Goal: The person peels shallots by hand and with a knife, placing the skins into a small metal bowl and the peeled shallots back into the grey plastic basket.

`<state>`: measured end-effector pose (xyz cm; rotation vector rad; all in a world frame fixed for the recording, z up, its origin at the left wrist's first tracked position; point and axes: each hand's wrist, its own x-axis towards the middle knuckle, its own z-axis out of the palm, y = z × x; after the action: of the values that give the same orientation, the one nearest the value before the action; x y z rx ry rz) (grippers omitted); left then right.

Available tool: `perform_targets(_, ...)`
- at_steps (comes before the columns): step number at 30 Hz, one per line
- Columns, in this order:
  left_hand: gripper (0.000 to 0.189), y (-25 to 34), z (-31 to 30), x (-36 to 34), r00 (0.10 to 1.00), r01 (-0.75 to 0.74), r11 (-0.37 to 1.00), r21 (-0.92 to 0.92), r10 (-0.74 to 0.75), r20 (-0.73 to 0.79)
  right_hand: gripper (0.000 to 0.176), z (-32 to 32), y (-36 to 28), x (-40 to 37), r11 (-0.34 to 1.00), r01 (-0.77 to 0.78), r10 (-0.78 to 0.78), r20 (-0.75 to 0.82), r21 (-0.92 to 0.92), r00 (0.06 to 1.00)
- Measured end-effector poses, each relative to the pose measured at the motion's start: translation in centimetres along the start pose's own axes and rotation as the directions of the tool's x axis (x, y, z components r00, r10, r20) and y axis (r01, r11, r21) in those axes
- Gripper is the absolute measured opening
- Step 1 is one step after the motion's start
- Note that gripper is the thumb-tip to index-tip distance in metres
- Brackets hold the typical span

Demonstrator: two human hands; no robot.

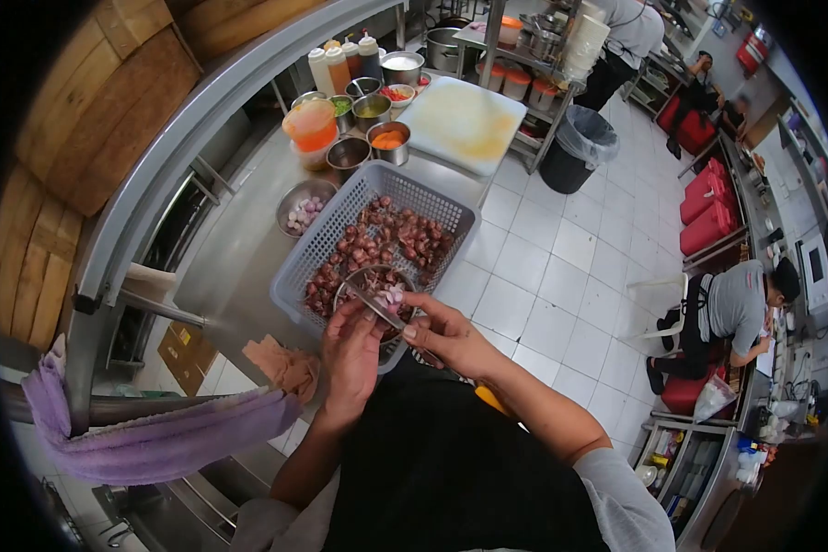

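My right hand (440, 331) grips a knife (374, 304), its blade pointing up and left across a round metal bowl (391, 269). Close beside the blade, the fingers of my left hand (350, 354) are pinched together; what they hold is too small to make out. Pinkish shallot pieces or skins (392, 296) show in the bowl, just past my fingertips. The bowl sits at the near end of a grey perforated plastic crate (465, 221), among many reddish-brown unpeeled shallots (391, 230). Left of the crate, another metal bowl (290, 195) contains several peeled shallots (305, 213).
Metal pots (349, 156), an orange-filled tub (311, 129) and squeeze bottles (340, 64) stand beyond the crate, left of a stained white cutting board (465, 124). A purple towel (175, 432) hangs on a rail at left. One person (731, 308) sits at the right counter.
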<state>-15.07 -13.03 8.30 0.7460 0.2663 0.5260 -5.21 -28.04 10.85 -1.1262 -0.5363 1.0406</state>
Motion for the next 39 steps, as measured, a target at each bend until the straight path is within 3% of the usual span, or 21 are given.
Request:
perform_targets(4,0.021,0.0,-0.2,0.0,1.000,-0.009,1.000,0.022,0.009,0.017,0.050,0.3,0.3,0.0,1.000,0.006,-0.007,-0.019,-0.028,1.000)
perform_targets(11,0.018,0.0,-0.4,-0.2,1.000,-0.020,1.000,-0.001,0.020,0.009,0.047,-0.4,1.0,0.4,0.999,0.043,-0.043,0.021,-0.005,0.999)
perform_targets(19,0.019,0.5,-1.6,0.2,0.997,-0.009,1.000,0.026,0.007,0.077,0.045,-0.7,-0.2,0.4,0.967,-0.120,0.097,0.108,0.226,0.989)
perform_targets(25,0.022,1.6,-0.8,-0.1,0.998,-0.057,0.980,0.192,0.055,0.018,0.053,0.7,-0.7,-0.2,1.000,-0.030,0.029,0.063,0.004,0.998)
perform_targets(31,0.022,2.3,0.3,-0.1,0.998,-0.051,0.982,0.184,0.044,0.041,0.051,0.4,-0.5,0.0,0.997,-0.001,0.007,0.075,-0.072,0.997)
perform_targets(35,0.023,1.7,-1.1,0.1,0.993,-0.101,0.969,0.227,0.084,0.082,0.049,0.1,-0.7,0.0,0.998,-0.032,0.036,0.070,-0.061,0.997)
perform_targets(39,0.024,2.0,-0.6,0.1,0.995,-0.095,0.962,0.256,0.083,0.055,0.045,-0.2,-0.5,0.2,0.996,-0.061,0.057,0.058,0.064,0.997)
